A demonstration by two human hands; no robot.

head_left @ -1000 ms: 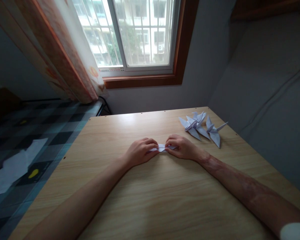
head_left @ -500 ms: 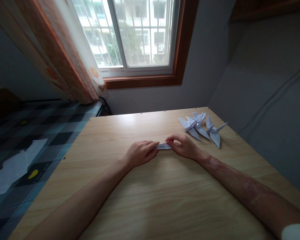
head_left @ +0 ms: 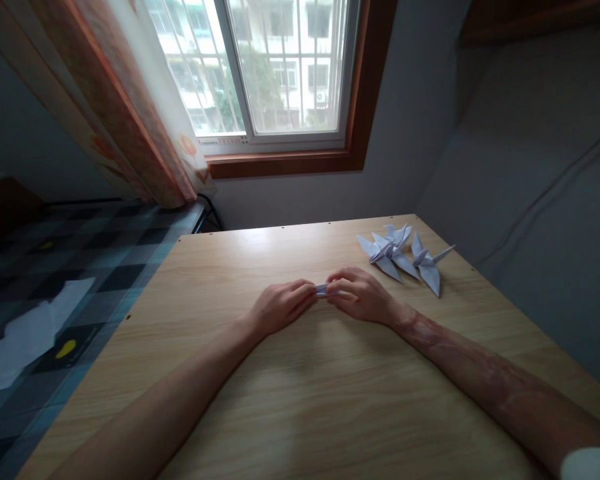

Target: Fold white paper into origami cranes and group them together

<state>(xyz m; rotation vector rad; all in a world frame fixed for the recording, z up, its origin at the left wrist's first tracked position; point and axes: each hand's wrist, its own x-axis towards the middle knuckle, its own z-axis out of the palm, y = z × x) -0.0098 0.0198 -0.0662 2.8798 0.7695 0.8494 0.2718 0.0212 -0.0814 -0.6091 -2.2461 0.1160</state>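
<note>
A small folded piece of white paper [head_left: 323, 289] lies on the wooden table [head_left: 300, 400] at its middle, mostly covered by my fingers. My left hand [head_left: 280, 307] presses on its left end with the fingers curled. My right hand [head_left: 361, 295] pinches its right end, fingertips nearly touching those of the left hand. Only a short strip of the paper shows between the two hands.
Several finished white paper cranes [head_left: 403, 253] lie at the table's far right. A bed with a checked cover [head_left: 55, 280] and loose white sheets [head_left: 25, 333] is on the left. A window [head_left: 270, 67] and curtain [head_left: 130, 107] stand behind the table; a grey wall is to the right.
My right hand has slid left along the paper toward my left hand, so less of the paper shows. The paper looks shorter and more tightly folded than a second ago.
</note>
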